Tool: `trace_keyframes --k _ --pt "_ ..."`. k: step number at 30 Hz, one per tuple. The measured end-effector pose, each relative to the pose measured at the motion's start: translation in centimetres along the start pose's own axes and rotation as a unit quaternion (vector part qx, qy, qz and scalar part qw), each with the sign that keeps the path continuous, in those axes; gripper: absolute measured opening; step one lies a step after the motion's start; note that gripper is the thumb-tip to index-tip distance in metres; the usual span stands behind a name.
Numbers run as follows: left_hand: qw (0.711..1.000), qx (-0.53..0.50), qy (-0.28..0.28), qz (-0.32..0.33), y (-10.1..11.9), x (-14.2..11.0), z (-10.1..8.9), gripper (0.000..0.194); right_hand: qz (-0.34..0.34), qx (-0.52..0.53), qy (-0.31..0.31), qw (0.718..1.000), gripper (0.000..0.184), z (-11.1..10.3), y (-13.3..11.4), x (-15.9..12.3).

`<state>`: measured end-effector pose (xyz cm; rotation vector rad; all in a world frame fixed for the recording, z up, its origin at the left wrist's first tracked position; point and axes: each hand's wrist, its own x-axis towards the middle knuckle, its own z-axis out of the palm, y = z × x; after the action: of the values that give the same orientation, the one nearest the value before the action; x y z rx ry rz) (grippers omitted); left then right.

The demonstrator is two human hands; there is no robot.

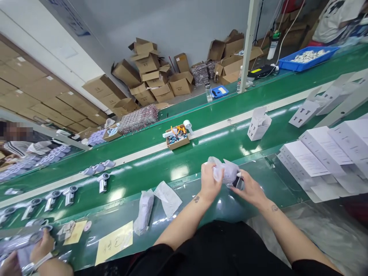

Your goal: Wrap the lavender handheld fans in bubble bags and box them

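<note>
My left hand (211, 179) is closed around one end of a device in a translucent white bag (230, 172), held above the near edge of the green belt. At its other end, my right hand (249, 188) pinches the bag between thumb and fingers. A dark, shiny part (239, 183) shows beside the right fingers; the rest of the device is hidden by the wrapping. To the left on the clear work surface lies another white-wrapped item (144, 211). Beside it is a loose white bag sheet (169, 198).
Open white boxes (304, 159) stand in a row on the right; another white box (258, 124) is on the belt. Silver pistol-shaped devices (69, 194) line the left. A small carton of parts (177, 141) sits mid-belt. A co-worker's hand (43, 245) holds a device at lower left.
</note>
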<state>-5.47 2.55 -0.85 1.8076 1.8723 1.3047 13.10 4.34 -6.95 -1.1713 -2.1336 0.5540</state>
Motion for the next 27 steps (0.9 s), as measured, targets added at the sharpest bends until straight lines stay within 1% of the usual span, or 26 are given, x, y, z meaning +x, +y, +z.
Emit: trace_keyframes --k 1,2,3,5,6,8,9,10,11,12,13,14,15,16,17,18,19,20,22,23,25,27 --pt "0.999 0.034 -0.028 0.023 0.2 -0.1 0.6 0.027 -0.005 0.002 0.003 1.000 0.053 0.1 0.0 0.0" --pt "0.994 0.065 -0.071 0.044 0.6 -0.1 1.1 0.027 -0.005 0.006 0.006 1.000 0.054 0.2 0.0 0.0" --pt "0.986 0.091 -0.126 0.061 1.0 0.0 1.6 0.028 -0.003 0.012 0.009 1.000 0.056 0.2 0.1 0.0" --pt "0.958 0.133 -0.239 0.089 1.8 0.0 2.0 0.031 -0.003 0.031 0.011 0.999 0.059 0.1 0.5 -0.1" --pt "0.942 0.152 -0.280 0.106 2.1 -0.1 2.0 0.035 -0.002 0.043 0.012 0.999 0.060 0.0 0.7 -0.3" --pt "0.914 0.187 -0.322 0.163 2.1 -0.7 1.8 0.049 0.021 0.083 0.011 0.996 0.061 -0.4 1.2 -0.8" --pt "0.901 0.204 -0.328 0.199 1.9 -1.1 1.7 0.055 0.040 0.118 0.003 0.992 0.061 -0.7 1.4 -1.1" --pt "0.889 0.221 -0.329 0.229 1.4 -1.6 1.7 0.057 0.061 0.165 -0.003 0.984 0.062 -1.1 1.6 -1.5" --pt "0.879 0.236 -0.329 0.251 0.8 -2.1 1.9 0.053 0.088 0.224 0.006 0.971 0.063 -1.8 1.8 -2.0" --pt "0.870 0.247 -0.336 0.264 0.1 -2.4 2.3 0.045 0.123 0.286 0.040 0.950 0.063 -2.6 2.2 -2.4" --pt "0.862 0.254 -0.348 0.268 -0.7 -2.7 2.8 0.036 0.168 0.340 0.109 0.919 0.064 -3.5 2.7 -2.9" --pt "0.854 0.256 -0.364 0.269 -1.3 -2.9 3.4 0.029 0.225 0.378 0.201 0.875 0.064 -4.6 3.4 -3.4" --pt "0.846 0.252 -0.383 0.271 -1.9 -2.9 4.0 0.026 0.288 0.395 0.299 0.819 0.065 -5.8 4.4 -3.9" --pt "0.841 0.243 -0.400 0.273 -2.3 -2.7 4.5 0.026 0.347 0.397 0.378 0.761 0.067 -6.9 5.6 -4.4" --pt "0.839 0.233 -0.410 0.271 -2.5 -2.4 4.9 0.025 0.397 0.393 0.429 0.710 0.070 -8.0 6.9 -4.8" --pt "0.844 0.225 -0.409 0.263 -2.6 -1.8 5.2 0.024 0.433 0.392 0.449 0.676 0.072 -8.8 8.3 -5.1" --pt "0.855 0.220 -0.398 0.249 -2.5 -0.9 5.5 0.023 0.456 0.398 0.447 0.659 0.072 -9.5 9.7 -5.2" --pt "0.869 0.218 -0.381 0.230 -2.4 0.2 5.7 0.021 0.465 0.403 0.440 0.654 0.070 -9.8 10.9 -5.4" --pt "0.899 0.220 -0.334 0.180 -2.1 3.2 6.2 0.020 0.463 0.398 0.444 0.656 0.063 -9.7 12.6 -5.5" --pt "0.911 0.223 -0.312 0.155 -2.1 5.0 6.6 0.020 0.458 0.389 0.453 0.659 0.059 -9.3 13.0 -5.6" --pt "0.922 0.235 -0.285 0.113 -2.4 8.9 7.7 0.020 0.451 0.377 0.466 0.661 0.052 -8.4 12.8 -5.9" --pt "0.922 0.251 -0.283 0.084 -3.0 12.5 9.0 0.021 0.456 0.385 0.462 0.656 0.046 -7.5 11.7 -6.5"
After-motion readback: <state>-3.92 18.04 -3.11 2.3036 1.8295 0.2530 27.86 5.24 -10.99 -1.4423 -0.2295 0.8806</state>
